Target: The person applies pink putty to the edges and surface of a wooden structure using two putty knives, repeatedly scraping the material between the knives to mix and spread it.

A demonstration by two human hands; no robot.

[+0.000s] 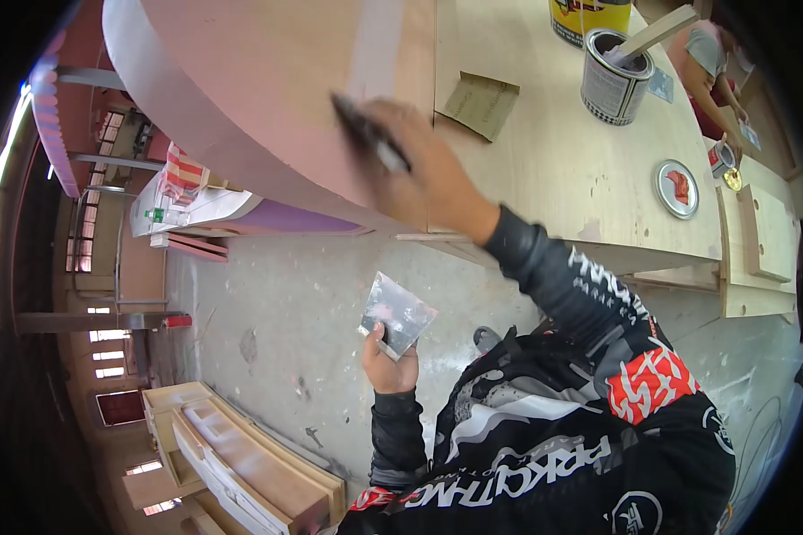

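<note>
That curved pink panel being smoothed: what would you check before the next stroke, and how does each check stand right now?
1. Right hand grips the dark scraper firmly: ok.
2. Scraper blade lies on the curved pink panel: ok, it touches the surface.
3. Left hand keeps the flat metal plate clear of the panel: ok, held low over the floor.
4. Open can with stick stands upright on the table: ok.
5. Filler left on the blade: cannot tell.
6. Other person clear of the stroke: ok, at the far end.
</note>
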